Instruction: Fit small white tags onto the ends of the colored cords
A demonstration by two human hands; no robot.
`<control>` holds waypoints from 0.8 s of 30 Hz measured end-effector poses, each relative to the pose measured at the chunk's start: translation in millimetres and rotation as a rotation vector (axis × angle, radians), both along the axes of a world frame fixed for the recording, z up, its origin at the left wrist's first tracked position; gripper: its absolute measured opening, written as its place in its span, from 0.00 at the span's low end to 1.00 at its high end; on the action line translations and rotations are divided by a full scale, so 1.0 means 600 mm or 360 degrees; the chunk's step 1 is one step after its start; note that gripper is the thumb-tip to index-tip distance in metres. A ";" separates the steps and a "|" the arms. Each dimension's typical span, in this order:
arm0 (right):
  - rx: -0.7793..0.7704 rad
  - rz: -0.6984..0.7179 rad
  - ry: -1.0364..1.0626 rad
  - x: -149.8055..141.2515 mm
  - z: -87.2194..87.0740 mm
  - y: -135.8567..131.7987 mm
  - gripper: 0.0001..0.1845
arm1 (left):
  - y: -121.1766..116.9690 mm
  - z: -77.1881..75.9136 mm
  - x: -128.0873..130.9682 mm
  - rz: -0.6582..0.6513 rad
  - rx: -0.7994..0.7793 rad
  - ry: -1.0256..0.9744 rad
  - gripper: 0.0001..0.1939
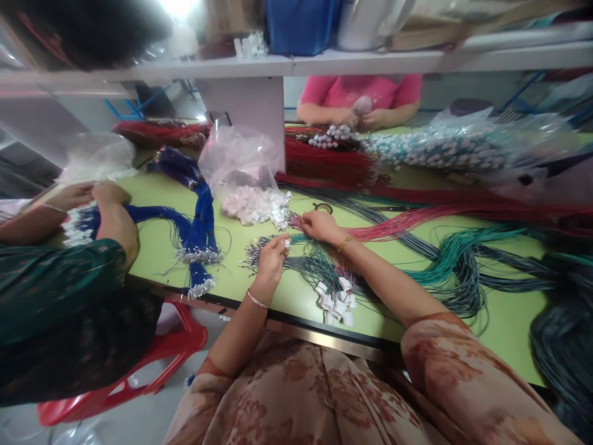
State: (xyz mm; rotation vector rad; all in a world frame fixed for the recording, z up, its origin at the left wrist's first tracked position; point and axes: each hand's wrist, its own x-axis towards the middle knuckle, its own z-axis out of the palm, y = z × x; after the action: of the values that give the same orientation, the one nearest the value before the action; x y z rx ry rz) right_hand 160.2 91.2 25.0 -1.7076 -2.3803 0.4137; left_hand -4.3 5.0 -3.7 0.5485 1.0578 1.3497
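Between the fingertips of my left hand (pixel 273 256) is a small white plastic connector (pixel 286 243). My right hand (pixel 322 226) reaches to the tips of a bundle of red wires (pixel 393 224), its fingers closed at their metal ends; whether a wire is pinched there is hidden. Green wires (pixel 463 247) and grey wires (pixel 472 287) lie under and beside my right arm. Close to my left hand are the crimped wire ends (pixel 257 250). Several white connectors with wires attached (pixel 337 301) rest near the table's front edge. A pile of loose white connectors (pixel 254 204) sits behind my hands.
A co-worker's hands (pixel 104 194) hold blue wires (pixel 162 216) at the left; another person (pixel 361 102) works across the table (pixel 241 284). A roll of tape (pixel 323 208) lies behind my right hand. A shelf (pixel 296 65) spans above; a red stool (pixel 185 334) stands below left.
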 end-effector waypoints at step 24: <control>-0.0185 0.0421 0.1029 -0.019 0.012 -0.081 0.12 | 0.000 0.000 -0.002 -0.0070 0.0131 -0.0285 0.12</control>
State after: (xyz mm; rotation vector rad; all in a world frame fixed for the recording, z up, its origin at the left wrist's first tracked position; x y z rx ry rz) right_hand 148.9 42.4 32.5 -1.0586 -2.1063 0.9877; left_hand -5.3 5.0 -3.9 0.4989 0.8434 1.3814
